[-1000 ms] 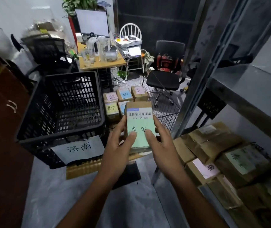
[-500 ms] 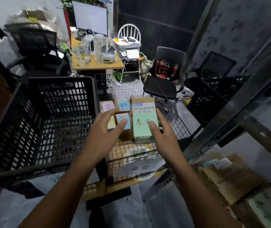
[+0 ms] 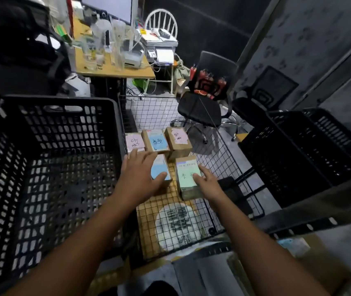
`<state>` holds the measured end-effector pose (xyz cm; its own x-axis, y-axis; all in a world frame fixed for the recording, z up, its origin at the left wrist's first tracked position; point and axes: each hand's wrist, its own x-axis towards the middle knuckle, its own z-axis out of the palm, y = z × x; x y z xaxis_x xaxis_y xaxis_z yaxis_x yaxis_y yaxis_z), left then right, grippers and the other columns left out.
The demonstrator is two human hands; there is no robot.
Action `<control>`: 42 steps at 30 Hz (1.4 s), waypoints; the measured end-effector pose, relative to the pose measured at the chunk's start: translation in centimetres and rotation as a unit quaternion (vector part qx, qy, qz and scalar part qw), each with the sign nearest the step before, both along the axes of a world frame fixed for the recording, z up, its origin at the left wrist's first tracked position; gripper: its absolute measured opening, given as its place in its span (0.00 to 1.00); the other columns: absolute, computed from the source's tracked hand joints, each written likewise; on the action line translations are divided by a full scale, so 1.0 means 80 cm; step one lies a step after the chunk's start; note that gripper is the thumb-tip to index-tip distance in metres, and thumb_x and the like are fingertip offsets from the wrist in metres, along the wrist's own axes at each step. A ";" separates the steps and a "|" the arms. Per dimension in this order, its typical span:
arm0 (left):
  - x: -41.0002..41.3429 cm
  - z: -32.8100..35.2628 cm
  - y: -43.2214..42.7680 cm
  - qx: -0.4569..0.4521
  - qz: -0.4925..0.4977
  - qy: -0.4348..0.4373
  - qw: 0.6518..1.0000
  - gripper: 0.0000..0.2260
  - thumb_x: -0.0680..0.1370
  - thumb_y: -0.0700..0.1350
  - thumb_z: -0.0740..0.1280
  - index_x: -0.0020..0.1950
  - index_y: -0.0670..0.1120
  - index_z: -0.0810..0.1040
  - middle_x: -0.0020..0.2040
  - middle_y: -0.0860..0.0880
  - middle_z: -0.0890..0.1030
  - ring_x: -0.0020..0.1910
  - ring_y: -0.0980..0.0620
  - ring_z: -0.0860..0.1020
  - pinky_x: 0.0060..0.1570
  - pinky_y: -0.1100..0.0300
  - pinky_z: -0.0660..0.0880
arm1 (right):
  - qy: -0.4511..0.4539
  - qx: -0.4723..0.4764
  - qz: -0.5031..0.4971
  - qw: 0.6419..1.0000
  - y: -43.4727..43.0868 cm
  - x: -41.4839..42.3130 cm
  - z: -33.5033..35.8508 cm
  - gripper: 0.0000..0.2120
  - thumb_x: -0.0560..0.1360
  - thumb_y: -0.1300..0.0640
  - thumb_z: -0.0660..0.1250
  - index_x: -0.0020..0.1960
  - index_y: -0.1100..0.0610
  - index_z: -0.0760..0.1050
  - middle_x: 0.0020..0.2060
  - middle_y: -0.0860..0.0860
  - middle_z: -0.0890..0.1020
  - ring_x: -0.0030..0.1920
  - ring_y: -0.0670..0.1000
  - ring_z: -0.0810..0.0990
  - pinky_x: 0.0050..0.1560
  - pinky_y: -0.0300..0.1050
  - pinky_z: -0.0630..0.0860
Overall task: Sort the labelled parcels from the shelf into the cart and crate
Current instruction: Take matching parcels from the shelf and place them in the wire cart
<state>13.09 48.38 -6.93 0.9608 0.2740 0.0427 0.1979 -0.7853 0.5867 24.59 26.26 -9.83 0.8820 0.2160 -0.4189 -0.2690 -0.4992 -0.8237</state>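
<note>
Parcels (image 3: 187, 178), five visible, in wire cart (image 3: 155, 214)

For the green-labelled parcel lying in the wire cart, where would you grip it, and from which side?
Probably the near end of the green-labelled parcel, coming from above and the right. It lies flat, label up. Its near end and right long side are free, while the blue-labelled parcel crowds its left and a pink-labelled parcel sits by its far end.

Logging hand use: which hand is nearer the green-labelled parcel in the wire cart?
Right. The right hand touches the green-labelled parcel at its right edge; the left hand rests on the blue-labelled parcel beside it, to the left.
</note>
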 end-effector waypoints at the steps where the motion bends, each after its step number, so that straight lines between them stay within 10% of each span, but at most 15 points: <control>1: 0.006 -0.001 0.003 0.010 -0.001 0.008 1.000 0.32 0.81 0.61 0.65 0.82 0.52 0.62 0.80 0.49 0.65 0.83 0.43 0.50 0.80 0.42 0.40 | 0.006 0.000 0.001 1.000 0.003 0.008 -0.005 0.25 0.85 0.58 0.62 0.80 0.52 0.63 0.52 0.45 0.77 0.46 0.46 0.82 0.33 0.35 0.78; 16: 0.038 -0.022 0.014 0.183 -0.008 0.060 0.981 0.36 0.78 0.71 0.49 0.76 0.50 0.72 0.75 0.50 0.74 0.80 0.46 0.61 0.81 0.41 0.43 | -0.015 -0.018 0.052 0.998 0.038 0.124 -0.133 0.21 0.84 0.55 0.63 0.76 0.47 0.67 0.68 0.55 0.73 0.56 0.51 0.82 0.40 0.40 0.81; 22: 0.040 -0.022 0.010 0.198 0.005 0.072 0.978 0.32 0.79 0.70 0.53 0.71 0.51 0.76 0.68 0.52 0.80 0.75 0.48 0.70 0.81 0.43 0.44 | 0.036 0.006 0.109 0.993 0.023 0.119 -0.164 0.29 0.84 0.48 0.63 0.81 0.39 0.56 0.78 0.48 0.66 0.75 0.53 0.68 0.73 0.56 0.68; 36: 0.045 -0.019 0.007 0.214 0.014 0.096 0.972 0.33 0.78 0.72 0.51 0.69 0.52 0.78 0.64 0.53 0.81 0.71 0.50 0.73 0.81 0.42 0.47 | 0.038 0.000 0.151 0.988 0.035 0.122 -0.194 0.41 0.83 0.55 0.65 0.84 0.43 0.40 0.73 0.48 0.69 0.67 0.47 0.70 0.64 0.46 0.68; 42: 0.042 -0.018 0.007 0.199 0.016 0.077 0.977 0.32 0.78 0.70 0.53 0.68 0.51 0.78 0.65 0.52 0.81 0.72 0.48 0.72 0.81 0.43 0.46 | 0.006 -0.053 0.159 0.986 0.029 0.130 -0.181 0.47 0.81 0.48 0.69 0.82 0.40 0.35 0.77 0.52 0.66 0.70 0.55 0.72 0.67 0.59 0.75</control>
